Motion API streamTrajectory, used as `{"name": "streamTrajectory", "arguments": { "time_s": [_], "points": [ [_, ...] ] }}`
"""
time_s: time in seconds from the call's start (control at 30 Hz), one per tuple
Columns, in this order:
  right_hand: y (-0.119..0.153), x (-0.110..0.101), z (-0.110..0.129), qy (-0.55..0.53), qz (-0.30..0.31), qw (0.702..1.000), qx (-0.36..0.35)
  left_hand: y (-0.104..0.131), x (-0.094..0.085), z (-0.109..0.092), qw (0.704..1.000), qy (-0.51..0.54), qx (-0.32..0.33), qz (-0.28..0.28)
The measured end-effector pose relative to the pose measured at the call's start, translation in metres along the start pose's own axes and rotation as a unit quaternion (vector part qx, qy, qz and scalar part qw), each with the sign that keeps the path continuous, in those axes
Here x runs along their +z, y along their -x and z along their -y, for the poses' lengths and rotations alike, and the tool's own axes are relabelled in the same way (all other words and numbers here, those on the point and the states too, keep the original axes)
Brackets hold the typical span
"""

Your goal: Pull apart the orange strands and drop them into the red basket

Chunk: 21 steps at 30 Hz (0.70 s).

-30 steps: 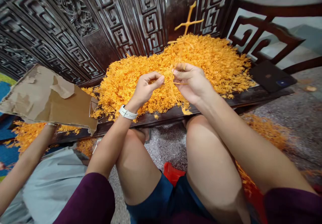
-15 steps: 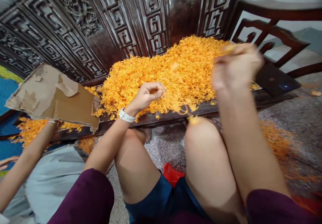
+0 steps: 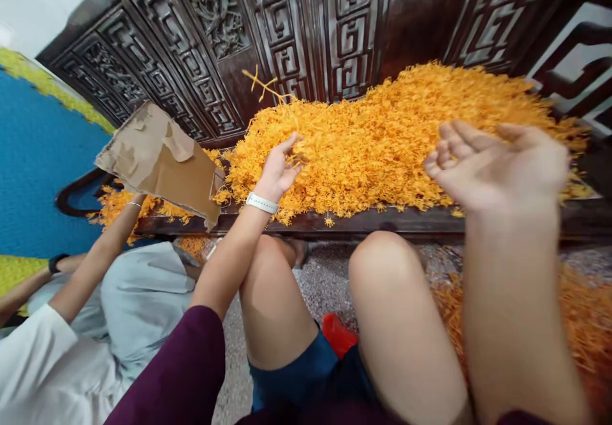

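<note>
Small orange plastic pieces with many thin prongs lie in a long heap point(image 3: 363, 151) on a dark wooden bench. At the near left side of the heap is my left hand point(image 3: 278, 169), with a pale watch band on the wrist; its fingers are spread and hold nothing I can make out. Beyond it, a thin branching orange stick point(image 3: 262, 85) is in the air against the bench back. My right hand point(image 3: 497, 164) is over the right part of the heap, palm turned up, slightly blurred, fingers loosely apart, with nothing seen in it.
A torn cardboard piece point(image 3: 176, 170) stands at the left, with another person's arm point(image 3: 108, 253) reaching behind it. The carved bench back point(image 3: 306, 23) rises behind the heap. Orange sticks point(image 3: 583, 310) lie on the floor at right. Something red point(image 3: 339, 334) is between my legs.
Both hands have opened. My right hand, earlier closed on something thin and yellow, now has its palm up. The branching stick has appeared in the air. The view has swung left.
</note>
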State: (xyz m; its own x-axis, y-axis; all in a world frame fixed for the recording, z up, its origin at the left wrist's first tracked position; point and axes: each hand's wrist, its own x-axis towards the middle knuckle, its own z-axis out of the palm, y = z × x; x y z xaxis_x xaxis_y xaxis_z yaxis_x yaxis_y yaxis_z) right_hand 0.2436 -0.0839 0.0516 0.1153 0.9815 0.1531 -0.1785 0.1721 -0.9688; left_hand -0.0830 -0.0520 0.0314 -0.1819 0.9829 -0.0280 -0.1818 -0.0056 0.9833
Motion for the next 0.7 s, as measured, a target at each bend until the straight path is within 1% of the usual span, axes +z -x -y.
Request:
{"name": "streamTrajectory", "arguments": {
  "time_s": [0.03, 0.07, 0.1, 0.13, 0.2, 0.27, 0.37, 0.43, 0.47, 0.5, 0.6, 0.63, 0.7],
  "points": [
    [0.002, 0.009, -0.006, -0.103, -0.039, 0.993, 0.043, 0.002, 0.005, 0.000, 1.000, -0.002, 0.001, 0.009],
    [0.008, 0.017, -0.012, -0.186, -0.060, 0.978, 0.079, 0.003, 0.010, 0.000, 1.000, -0.003, 0.001, 0.018],
    [0.016, 0.026, -0.017, -0.228, -0.059, 0.967, 0.093, 0.005, 0.016, 0.001, 1.000, 0.000, -0.001, 0.025],
    [0.026, 0.035, -0.021, -0.225, -0.039, 0.970, 0.083, 0.007, 0.022, 0.003, 0.999, 0.008, -0.009, 0.032],
    [0.044, 0.053, -0.027, -0.156, 0.002, 0.987, 0.046, 0.010, 0.033, 0.006, 0.998, 0.024, -0.027, 0.046],
    [0.051, 0.068, -0.032, -0.071, 0.029, 0.997, -0.004, 0.014, 0.043, 0.010, 0.997, 0.012, -0.023, 0.075],
    [0.042, 0.081, -0.042, 0.024, 0.069, 0.996, -0.060, 0.020, 0.057, 0.015, 0.989, -0.028, 0.010, 0.142],
    [0.032, 0.082, -0.048, 0.060, 0.100, 0.990, -0.074, 0.024, 0.066, 0.017, 0.984, -0.032, 0.021, 0.177],
    [0.028, 0.082, -0.051, 0.069, 0.101, 0.989, -0.079, 0.025, 0.070, 0.018, 0.982, -0.029, 0.026, 0.185],
    [0.026, 0.081, -0.053, 0.076, 0.088, 0.990, -0.085, 0.026, 0.074, 0.018, 0.982, -0.024, 0.032, 0.187],
    [0.026, 0.080, -0.058, 0.089, 0.006, 0.989, -0.118, 0.022, 0.084, 0.021, 0.982, -0.005, 0.051, 0.182],
    [0.029, 0.080, -0.059, 0.091, -0.014, 0.988, -0.124, 0.019, 0.087, 0.023, 0.981, 0.001, 0.049, 0.188],
    [0.035, 0.080, -0.060, 0.088, -0.035, 0.988, -0.125, 0.012, 0.092, 0.030, 0.977, 0.012, 0.033, 0.208]
  ]
}}
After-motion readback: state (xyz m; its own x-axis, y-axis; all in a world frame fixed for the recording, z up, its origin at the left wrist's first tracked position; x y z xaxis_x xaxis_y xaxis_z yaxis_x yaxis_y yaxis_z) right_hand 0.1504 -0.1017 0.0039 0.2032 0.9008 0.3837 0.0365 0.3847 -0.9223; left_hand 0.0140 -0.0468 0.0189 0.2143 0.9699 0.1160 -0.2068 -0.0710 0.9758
